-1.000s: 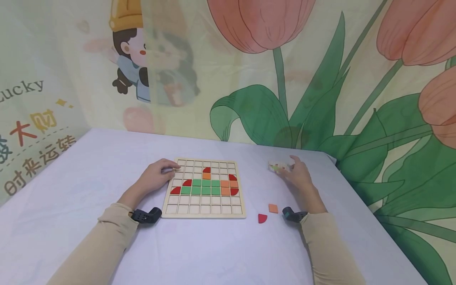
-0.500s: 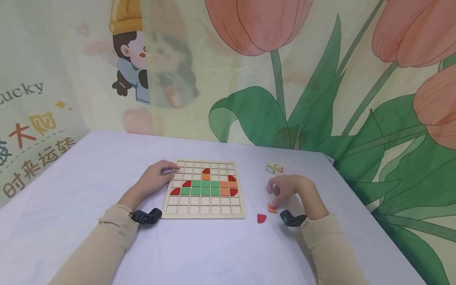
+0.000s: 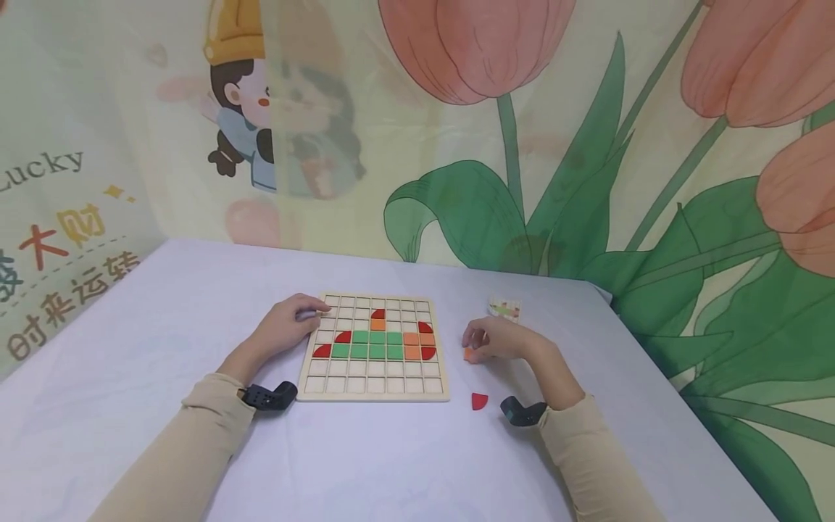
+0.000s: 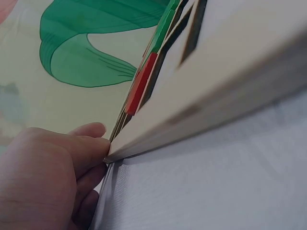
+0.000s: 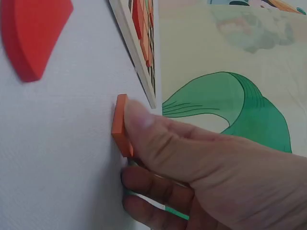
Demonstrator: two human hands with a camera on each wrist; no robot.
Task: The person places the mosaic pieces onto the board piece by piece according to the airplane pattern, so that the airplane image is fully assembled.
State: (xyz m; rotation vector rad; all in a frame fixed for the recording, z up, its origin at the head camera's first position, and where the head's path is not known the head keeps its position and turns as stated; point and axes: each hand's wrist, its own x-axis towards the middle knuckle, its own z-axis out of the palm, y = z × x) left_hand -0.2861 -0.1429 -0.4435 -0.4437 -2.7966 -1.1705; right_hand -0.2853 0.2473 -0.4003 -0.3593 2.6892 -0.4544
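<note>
A wooden grid board (image 3: 375, 384) lies flat on the table, with green, orange and red pieces in several of its cells. My left hand (image 3: 285, 324) holds the board's far left edge, fingertips at the frame; the left wrist view shows this hand (image 4: 53, 167) at the board's side. Right of the board, my right hand (image 3: 502, 339) pinches an orange square tile (image 5: 120, 122) between thumb and fingers, low over the cloth. In the right wrist view the tile stands tilted on edge. A red quarter-circle piece (image 3: 479, 401) lies nearer to me.
A small picture card (image 3: 505, 309) stands on the table beyond my right hand. White cloth (image 3: 378, 457) covers the table. A printed curtain (image 3: 443, 138) with tulips hangs behind the far edge.
My right hand moved from the card back to the orange tile, took hold of it and carried it left and away from me, towards the board. The left hand stays put.
</note>
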